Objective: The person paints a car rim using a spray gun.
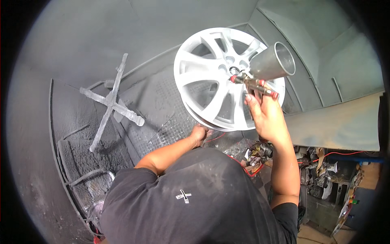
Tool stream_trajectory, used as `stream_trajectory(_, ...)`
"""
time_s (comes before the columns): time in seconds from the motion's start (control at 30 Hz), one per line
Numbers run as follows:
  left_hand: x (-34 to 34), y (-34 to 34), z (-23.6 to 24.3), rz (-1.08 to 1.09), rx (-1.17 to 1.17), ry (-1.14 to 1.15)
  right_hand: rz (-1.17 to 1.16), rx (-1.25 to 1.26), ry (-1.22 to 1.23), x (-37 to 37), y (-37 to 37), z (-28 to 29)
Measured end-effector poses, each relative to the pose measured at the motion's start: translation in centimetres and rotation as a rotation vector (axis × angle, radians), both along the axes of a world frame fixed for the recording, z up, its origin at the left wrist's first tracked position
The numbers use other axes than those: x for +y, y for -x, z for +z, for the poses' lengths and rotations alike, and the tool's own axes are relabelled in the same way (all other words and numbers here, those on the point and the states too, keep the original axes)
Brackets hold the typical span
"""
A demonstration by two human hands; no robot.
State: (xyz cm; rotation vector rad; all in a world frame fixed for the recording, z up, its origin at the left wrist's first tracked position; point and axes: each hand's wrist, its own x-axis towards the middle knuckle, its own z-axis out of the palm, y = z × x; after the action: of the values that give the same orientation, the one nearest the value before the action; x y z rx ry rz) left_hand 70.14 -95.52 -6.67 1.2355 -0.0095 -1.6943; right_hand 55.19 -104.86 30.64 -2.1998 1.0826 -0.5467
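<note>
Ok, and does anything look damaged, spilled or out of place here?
The loose scraps stand out: they lie jumbled right of centre, below the wheel in the picture, and look like untidy litter. I see no damage on the wheel, though the spray gun covers part of it.

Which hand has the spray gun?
The right hand, its fingers around the spray gun; the left hand is instead at the near edge of the wheel.
</note>
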Motion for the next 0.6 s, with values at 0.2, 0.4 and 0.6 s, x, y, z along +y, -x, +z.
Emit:
stream_trajectory(0.2, -1.0, -0.5, 0.1, -0.111, -0.041, -0.025, -0.174, -0.083, 0.167, -5.1, -0.5, -0.8)
stream_trajectory(0.4, -1.8, 0.6, 0.4, -0.237, 0.029, -0.047, -0.408, 0.024, 0.408, -8.3, 3.2, -0.4)
stream_trajectory(0.6, -2.4, 2.8, -0.7, -0.304, 0.008, -0.132, -0.671, 0.109, 0.317, -5.9, 10.6, -2.1)
